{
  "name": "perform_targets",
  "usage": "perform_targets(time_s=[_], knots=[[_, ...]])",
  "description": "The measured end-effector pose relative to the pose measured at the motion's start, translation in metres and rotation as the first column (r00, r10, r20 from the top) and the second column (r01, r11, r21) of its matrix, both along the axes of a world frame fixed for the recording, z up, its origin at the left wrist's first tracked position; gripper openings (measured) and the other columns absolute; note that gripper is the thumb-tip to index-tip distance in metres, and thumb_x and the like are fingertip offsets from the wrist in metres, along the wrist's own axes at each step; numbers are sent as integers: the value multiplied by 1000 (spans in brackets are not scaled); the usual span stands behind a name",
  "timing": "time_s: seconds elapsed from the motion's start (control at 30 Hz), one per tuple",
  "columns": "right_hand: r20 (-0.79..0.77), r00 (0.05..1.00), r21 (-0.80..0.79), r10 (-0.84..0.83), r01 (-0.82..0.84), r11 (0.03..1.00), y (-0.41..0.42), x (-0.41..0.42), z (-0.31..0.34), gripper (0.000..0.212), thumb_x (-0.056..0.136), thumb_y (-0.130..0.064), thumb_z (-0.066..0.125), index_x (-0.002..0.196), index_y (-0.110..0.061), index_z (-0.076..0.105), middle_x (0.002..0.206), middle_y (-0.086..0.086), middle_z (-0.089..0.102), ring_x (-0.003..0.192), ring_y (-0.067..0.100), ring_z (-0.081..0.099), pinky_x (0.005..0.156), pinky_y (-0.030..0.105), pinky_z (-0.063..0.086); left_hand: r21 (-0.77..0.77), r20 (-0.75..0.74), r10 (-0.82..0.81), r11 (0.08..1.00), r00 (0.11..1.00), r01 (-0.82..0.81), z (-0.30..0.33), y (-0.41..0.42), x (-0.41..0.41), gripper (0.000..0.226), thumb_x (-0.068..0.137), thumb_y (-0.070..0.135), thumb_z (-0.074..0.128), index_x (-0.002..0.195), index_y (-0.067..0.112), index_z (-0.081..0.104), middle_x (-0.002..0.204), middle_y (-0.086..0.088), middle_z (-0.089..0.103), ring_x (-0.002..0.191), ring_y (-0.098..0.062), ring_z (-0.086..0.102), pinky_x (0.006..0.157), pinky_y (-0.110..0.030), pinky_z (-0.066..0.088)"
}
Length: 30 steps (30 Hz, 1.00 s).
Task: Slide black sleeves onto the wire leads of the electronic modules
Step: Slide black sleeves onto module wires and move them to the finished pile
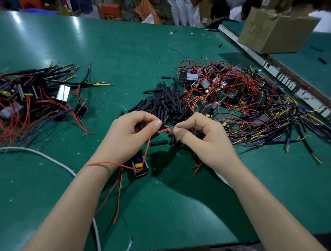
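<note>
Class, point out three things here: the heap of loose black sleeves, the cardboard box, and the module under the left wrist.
black sleeves (163, 102), head view, heap's middle.
cardboard box (271, 33), head view, front face.
module (140, 166), head view, open top.

Left hand (131, 133) and right hand (200, 132) pinch bundled wire leads (164, 129) between them, above green bench (118, 51). Black module (140, 166) hangs by left wrist. Sleeve pile (163, 102) at 12 o'clock.

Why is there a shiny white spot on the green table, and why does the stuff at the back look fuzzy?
Head view: overhead light glares off the green table at top left; the background boxes and the cardboard box are blurred; the wide lens bends the table's edges; the hands cast dark shadows near the module.
</note>
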State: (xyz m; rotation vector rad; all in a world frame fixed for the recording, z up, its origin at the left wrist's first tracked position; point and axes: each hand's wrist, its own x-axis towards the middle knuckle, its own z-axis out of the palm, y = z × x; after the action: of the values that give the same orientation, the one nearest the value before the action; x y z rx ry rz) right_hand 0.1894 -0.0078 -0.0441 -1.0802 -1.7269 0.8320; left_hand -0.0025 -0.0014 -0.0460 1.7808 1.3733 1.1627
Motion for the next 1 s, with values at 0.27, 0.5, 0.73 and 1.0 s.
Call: perform_targets(time_s=[0.27, 0.5, 0.73, 1.0], knots=[[-182, 983, -198, 25, -62, 978, 1, 2, 4, 8, 89, -19, 67, 92, -26, 70, 79, -9, 73, 76, 2, 65, 70, 15, 47, 11, -66, -164, 986, 984, 166, -3, -2, 1, 22, 79, 53, 55, 77, 34, 65, 71, 24, 64, 65, 8, 54, 66, -12, 41], [-124, 988, -243, 97, -125, 962, 3, 7, 6, 16, 87, -12, 67, 92, -27, 71, 85, -11, 73, 78, -1, 63, 67, 10, 45, 0, -81, -98, 995, 992, 98, -10, -1, 4, 15, 92, 40, 49, 84, 29, 54, 68, 9, 63, 60, -1, 60, 61, -15, 44], [132, 975, -311, 179, -131, 941, 1, 5, 3, 16, 95, -30, 56, 88, -31, 71, 74, -16, 70, 73, -7, 56, 71, 6, 41, 58, -183, -55, 996, 981, 67, -6, -4, 5, 14, 94, 28, 54, 83, 35, 49, 63, 10, 54, 56, 0, 48, 55, -10, 37], [131, 976, -288, 172, -128, 949, -1, 4, 2, 8, 93, -19, 61, 90, -24, 66, 82, -8, 65, 72, -2, 52, 71, 10, 42, 0, -129, -84, 996, 988, 85, -5, -7, 8, 9, 88, 34, 61, 80, 29, 59, 61, 5, 57, 52, -3, 45, 54, -18, 40]])
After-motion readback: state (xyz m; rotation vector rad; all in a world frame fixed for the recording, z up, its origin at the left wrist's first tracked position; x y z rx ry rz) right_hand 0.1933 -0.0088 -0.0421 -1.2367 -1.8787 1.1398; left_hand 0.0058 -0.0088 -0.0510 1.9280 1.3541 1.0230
